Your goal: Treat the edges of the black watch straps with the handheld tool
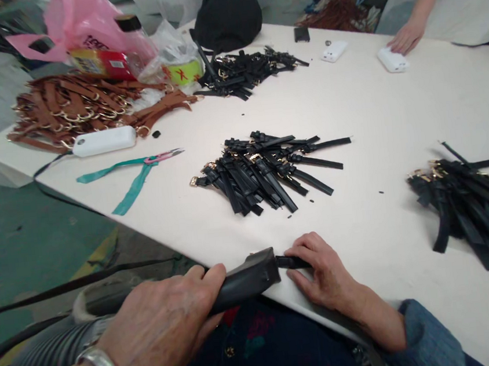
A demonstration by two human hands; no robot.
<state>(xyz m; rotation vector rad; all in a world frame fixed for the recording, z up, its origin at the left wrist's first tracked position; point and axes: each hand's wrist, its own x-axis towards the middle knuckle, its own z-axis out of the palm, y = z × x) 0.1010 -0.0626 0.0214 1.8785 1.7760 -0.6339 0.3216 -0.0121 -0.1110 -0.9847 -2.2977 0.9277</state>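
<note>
My left hand (167, 319), with a silver bangle at the wrist, is wrapped around a black nozzle-like tool (248, 278) with a wide, boxy end. My right hand (321, 271) pinches a short black strap (294, 261) between thumb and fingers. The strap's far end meets the mouth of the tool; whether it goes inside is hidden. Both hands are at the table's near edge. Beyond them lies a pile of black buckle straps (261, 175) with gold-coloured buckles. Another bundle of black straps (469, 200) is to the right of my right hand.
A ribbed grey hose (48, 355) runs under my left forearm. Thread snips (163, 156) with green ribbon, a white device (104, 141), brown straps (70, 108) and a black cap (229, 17) lie on the white table (368, 112). Another person's hand (408, 36) touches a white device (392, 60).
</note>
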